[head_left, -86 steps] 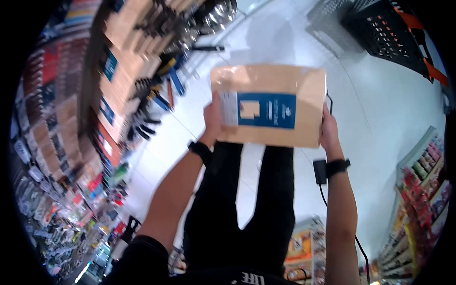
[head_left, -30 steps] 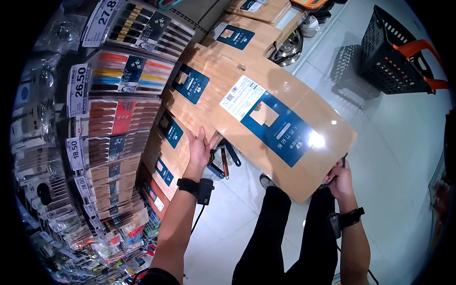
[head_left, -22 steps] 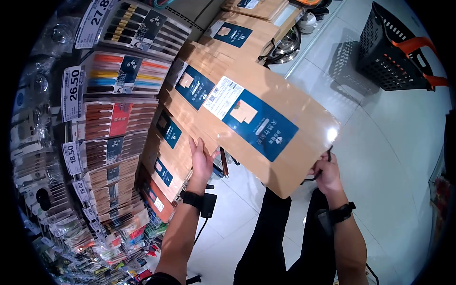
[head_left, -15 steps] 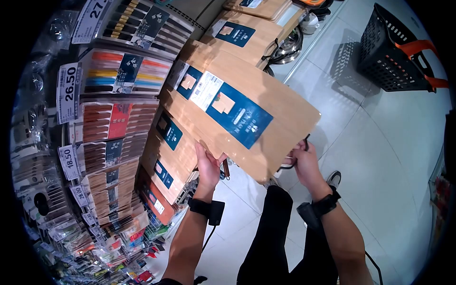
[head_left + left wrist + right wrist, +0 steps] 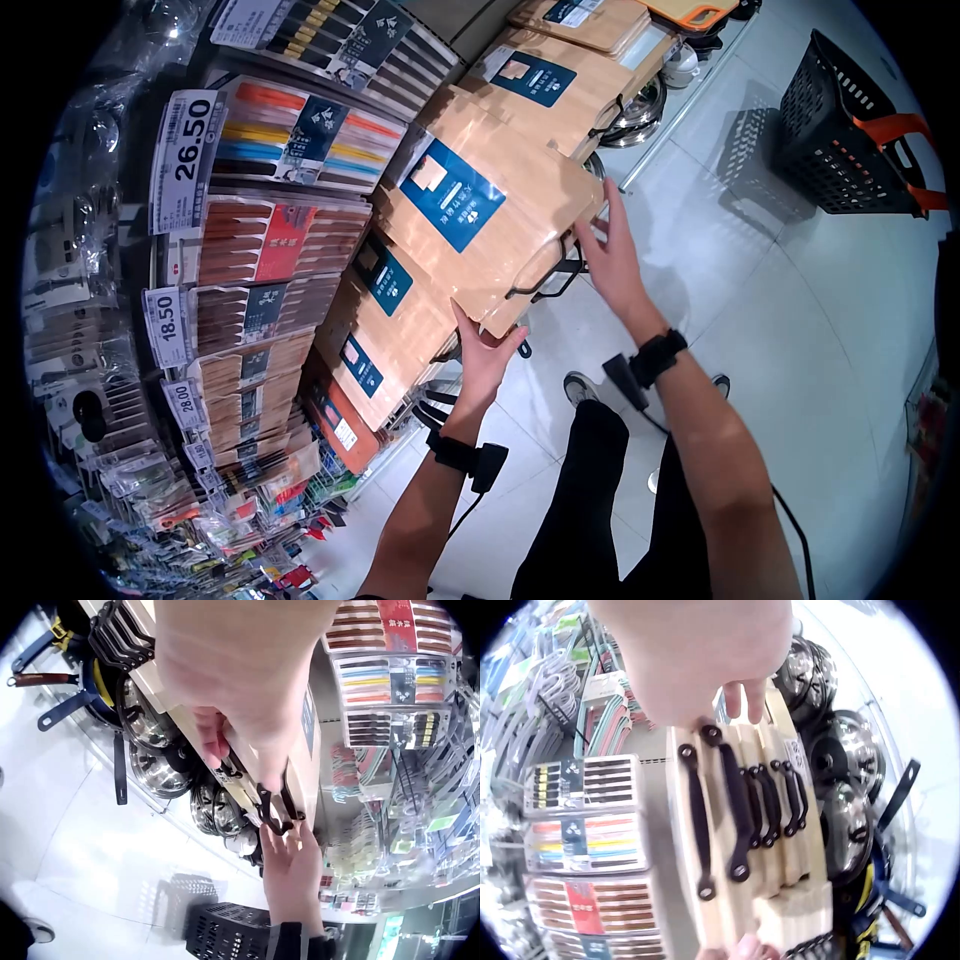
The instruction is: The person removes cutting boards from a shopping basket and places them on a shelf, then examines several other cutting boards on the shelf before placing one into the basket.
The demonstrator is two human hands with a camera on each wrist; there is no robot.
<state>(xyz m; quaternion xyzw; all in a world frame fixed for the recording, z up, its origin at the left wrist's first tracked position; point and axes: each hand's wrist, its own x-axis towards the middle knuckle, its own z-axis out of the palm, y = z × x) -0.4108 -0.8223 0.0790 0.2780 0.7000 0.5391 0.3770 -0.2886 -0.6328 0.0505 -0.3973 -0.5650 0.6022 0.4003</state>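
A bamboo cutting board (image 5: pixel 530 205) with a blue label (image 5: pixel 453 195) lies on top of a stack of boards on the shelf. Its black handle (image 5: pixel 545 278) sticks out from the near end, between my hands. At its near-left corner, my left hand (image 5: pixel 482 365) touches the edge with thumb and fingers spread. My right hand (image 5: pixel 615 255) is at the near-right corner, fingers extended along the side. From the right wrist view, several black handles (image 5: pixel 735 802) line the stack's front, with left fingertips (image 5: pixel 742 951) at the bottom. Part of each hand's contact is hidden.
More labelled boards (image 5: pixel 385 275) lie in stacks on both sides. Left of them hang chopstick packs (image 5: pixel 290 140) with price tags (image 5: pixel 185 150). Pans and steel lids (image 5: pixel 154 769) sit beneath the boards. A black basket (image 5: pixel 840 130) with orange handles stands on the floor at right.
The board, earlier held out over the floor, has moved left onto the stack. My right hand has let go of its handle and shifted to the right corner; my left hand has reached the left corner.
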